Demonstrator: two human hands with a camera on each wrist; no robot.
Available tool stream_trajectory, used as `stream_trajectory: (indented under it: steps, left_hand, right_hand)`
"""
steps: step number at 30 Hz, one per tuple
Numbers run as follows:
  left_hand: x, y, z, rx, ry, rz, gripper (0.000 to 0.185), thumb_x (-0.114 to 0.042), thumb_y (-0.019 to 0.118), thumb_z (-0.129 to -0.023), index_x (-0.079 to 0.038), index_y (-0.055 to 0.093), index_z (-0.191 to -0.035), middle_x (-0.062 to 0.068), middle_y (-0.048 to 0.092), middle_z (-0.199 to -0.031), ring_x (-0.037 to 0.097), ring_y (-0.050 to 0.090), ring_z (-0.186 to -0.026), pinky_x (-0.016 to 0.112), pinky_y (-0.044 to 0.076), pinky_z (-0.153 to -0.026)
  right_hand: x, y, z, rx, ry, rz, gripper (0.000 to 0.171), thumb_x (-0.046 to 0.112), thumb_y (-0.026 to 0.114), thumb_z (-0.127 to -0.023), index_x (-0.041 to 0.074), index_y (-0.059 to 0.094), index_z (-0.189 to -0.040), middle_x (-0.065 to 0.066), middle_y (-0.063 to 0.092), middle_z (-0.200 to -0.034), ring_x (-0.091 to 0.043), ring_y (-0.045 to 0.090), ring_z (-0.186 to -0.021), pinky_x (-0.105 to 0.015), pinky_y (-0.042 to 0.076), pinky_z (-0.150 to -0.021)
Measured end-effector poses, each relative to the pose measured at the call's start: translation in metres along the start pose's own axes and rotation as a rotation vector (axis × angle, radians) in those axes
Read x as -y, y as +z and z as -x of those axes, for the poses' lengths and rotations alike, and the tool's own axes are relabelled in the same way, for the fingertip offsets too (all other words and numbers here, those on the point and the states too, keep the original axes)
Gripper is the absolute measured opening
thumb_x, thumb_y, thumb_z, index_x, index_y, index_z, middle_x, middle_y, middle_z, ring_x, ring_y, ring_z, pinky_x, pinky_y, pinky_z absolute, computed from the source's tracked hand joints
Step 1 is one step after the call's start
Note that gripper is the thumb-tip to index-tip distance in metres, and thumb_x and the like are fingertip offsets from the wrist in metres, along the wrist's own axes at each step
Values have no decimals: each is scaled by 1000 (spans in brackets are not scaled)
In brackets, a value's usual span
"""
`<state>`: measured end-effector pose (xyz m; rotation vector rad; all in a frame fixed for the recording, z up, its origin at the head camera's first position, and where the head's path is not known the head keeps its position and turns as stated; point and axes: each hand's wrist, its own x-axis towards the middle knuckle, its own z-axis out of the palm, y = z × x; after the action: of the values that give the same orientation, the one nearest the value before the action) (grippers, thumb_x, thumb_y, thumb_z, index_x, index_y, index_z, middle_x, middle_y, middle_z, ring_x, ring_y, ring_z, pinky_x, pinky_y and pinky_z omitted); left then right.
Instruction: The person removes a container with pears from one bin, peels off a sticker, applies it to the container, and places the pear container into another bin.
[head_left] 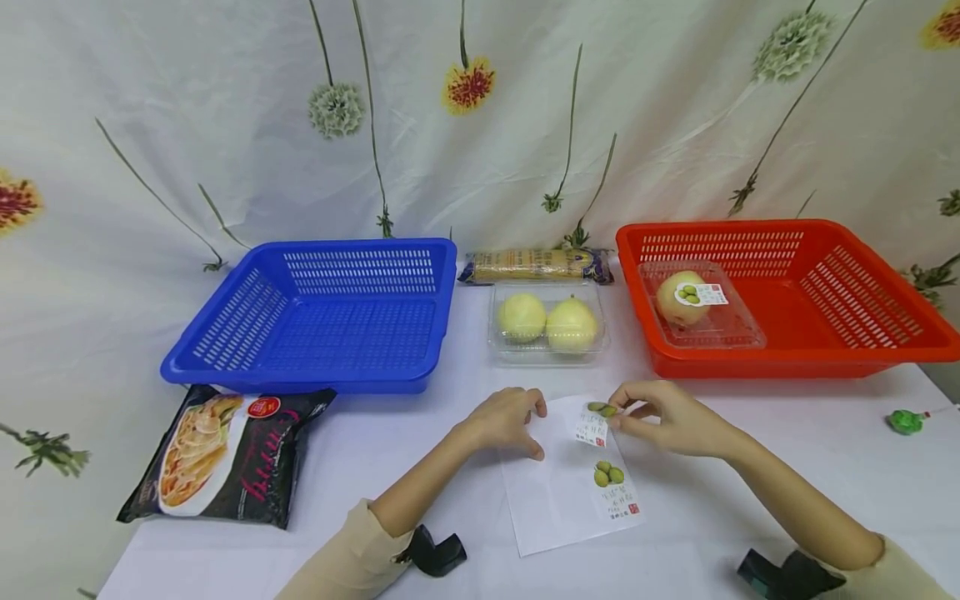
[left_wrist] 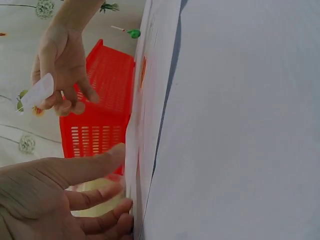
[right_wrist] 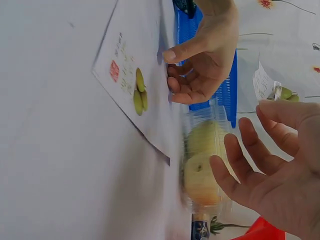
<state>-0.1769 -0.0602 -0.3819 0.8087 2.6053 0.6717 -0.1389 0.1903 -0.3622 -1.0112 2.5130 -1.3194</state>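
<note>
Sticker (head_left: 596, 421) pinched by right hand (head_left: 667, 417) fingers, lifted off sheet (head_left: 555, 500); sheet pinned to counter (head_left: 750, 517) by left hand (head_left: 510, 421), fingers relaxed, preventing slip.

Item count, table surface

We count two perforated plastic baskets, one blue (head_left: 322, 321) and one red (head_left: 780, 292); two clear plastic clamshell trays, one with two pale yellow pears (head_left: 547, 323) and one with a single pear (head_left: 681, 297); two green-fruit paper stickers (head_left: 597, 421) (head_left: 615, 487); one dark noodle packet (head_left: 225, 454); one wrapped biscuit roll (head_left: 536, 265); one white backing sheet (head_left: 558, 500); two hands (head_left: 506, 421) (head_left: 663, 417).
</note>
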Motion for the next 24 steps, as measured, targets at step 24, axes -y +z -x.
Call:
stream_trajectory:
  steps: [24]
  left_hand:
    - [-11,-56,-37,-630,3,774,14,-2,67,-83,5,66,-95,15,68,-85,7,58,-69,21,50,-59]
  right_hand:
    - [2,-19,-109,-311,199,-227,14,6,61,-89,-7,58,-95,-2,61,-81,-13,57,-73,-21,48,-65]
